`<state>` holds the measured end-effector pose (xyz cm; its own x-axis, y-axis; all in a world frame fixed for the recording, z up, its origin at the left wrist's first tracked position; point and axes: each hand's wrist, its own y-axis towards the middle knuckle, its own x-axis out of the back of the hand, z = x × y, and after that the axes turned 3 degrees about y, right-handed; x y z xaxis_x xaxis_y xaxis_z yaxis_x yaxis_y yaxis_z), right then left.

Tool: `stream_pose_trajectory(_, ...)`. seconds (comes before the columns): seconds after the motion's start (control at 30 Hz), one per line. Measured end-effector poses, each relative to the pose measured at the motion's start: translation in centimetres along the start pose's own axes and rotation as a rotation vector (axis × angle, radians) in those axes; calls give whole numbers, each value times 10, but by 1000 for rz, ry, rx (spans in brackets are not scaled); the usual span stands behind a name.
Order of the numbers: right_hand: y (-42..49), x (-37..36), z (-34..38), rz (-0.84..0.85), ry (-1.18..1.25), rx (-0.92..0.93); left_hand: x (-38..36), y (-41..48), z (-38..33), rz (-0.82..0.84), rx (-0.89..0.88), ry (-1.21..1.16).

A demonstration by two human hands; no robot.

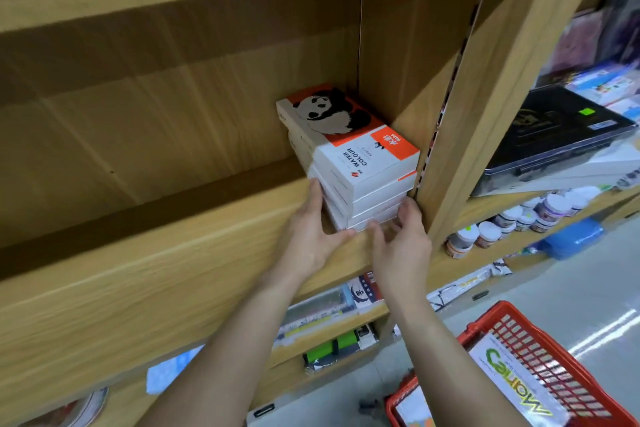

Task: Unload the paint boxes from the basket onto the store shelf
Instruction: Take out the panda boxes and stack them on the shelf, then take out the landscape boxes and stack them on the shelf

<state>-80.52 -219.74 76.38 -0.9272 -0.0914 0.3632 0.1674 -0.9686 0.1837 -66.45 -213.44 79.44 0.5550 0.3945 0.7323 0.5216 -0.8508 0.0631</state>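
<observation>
While the shelf (145, 253) takes up most of the view and sits bare on its left, the stack (349, 166) of paint boxes is tucked into the back right corner, against the upright (485, 97). Four or so boxes are piled flat, panda print and "WATER COLOUR" on top. They are not square: the upper boxes sit twisted and set back from the lower ones.

The basket (540, 357) is on the floor, lower right, red, well apart from the shelf. At least one white pack with green lettering lies in it; I can't tell if paint boxes remain.

Left hand (311, 232): open grip, fingers flat against the stack's left side, thumb along the front bottom edge. Right hand (401, 243): open grip too, fingertips touching the front right corner of the bottom boxes. Neither is closed around anything; both press against the stack.

My read is that the step is seating and squaring the stack, not placing a new box.

How to do it well:
- Push from the bottom boxes, low; pushing high would likely slide the top ones off.
- Keep the left palm flat as a fence and let the right hand nudge the front faces flush.
- Use the upright as the stop, light pressure only, since the cardboard corners may dent.
- Square the top two last, then let go of both sides together.
</observation>
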Motion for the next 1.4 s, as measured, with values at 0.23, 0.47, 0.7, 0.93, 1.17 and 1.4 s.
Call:
stream_pose_trajectory(0.23, -19, 17, -4, -68, -56, 234, 2, 9, 6, 95, 0, -12)
stream_pose_trajectory(0.47, -17, 20, -2, 102, -117, 293, 4, 16, -4, 129, -66, 12)
stream_pose_trajectory(0.7, -20, 14, 2, 52, -180, 268, 16, 15, -6, 59, -95, -178)
stream_pose_trajectory(0.93, -23, 13, 11, 141, -292, 253, 23, 15, -10, 50, -118, -154)
stream_pose_trajectory(1.17, -76, 97, -32, -8, -318, 141, 11, -94, 6, -68, -416, -236)
stream_pose_trajectory(1.4, -149, 201, -202, -31, -466, -529, -155, -120, 30, 466, -369, -3)
